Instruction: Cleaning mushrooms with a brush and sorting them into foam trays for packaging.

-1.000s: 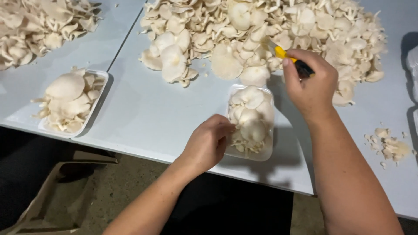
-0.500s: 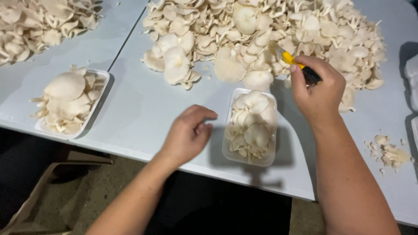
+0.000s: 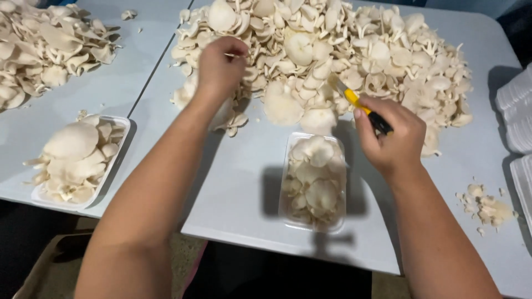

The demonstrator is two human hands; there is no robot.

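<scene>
A large heap of pale oyster mushrooms [image 3: 354, 50] covers the far part of the grey table [image 3: 238, 182]. My left hand [image 3: 220, 66] reaches into the heap's left side, fingers pinched on a mushroom there. My right hand [image 3: 390, 138] is closed around a yellow and black utility knife [image 3: 360, 105], its blade pointing up-left toward the heap. Between my arms a clear plastic tray [image 3: 314, 182] filled with mushrooms rests near the table's front edge.
A second filled tray [image 3: 77, 160] sits at the left front on another table. A further mushroom pile [image 3: 50, 44] lies at the far left. Trimmings [image 3: 487, 207] lie at the right, beside stacked white trays [image 3: 515, 111].
My left hand has left the tray in front of me and moved up and away into the mushroom heap. My right hand with the knife stayed roughly in place.
</scene>
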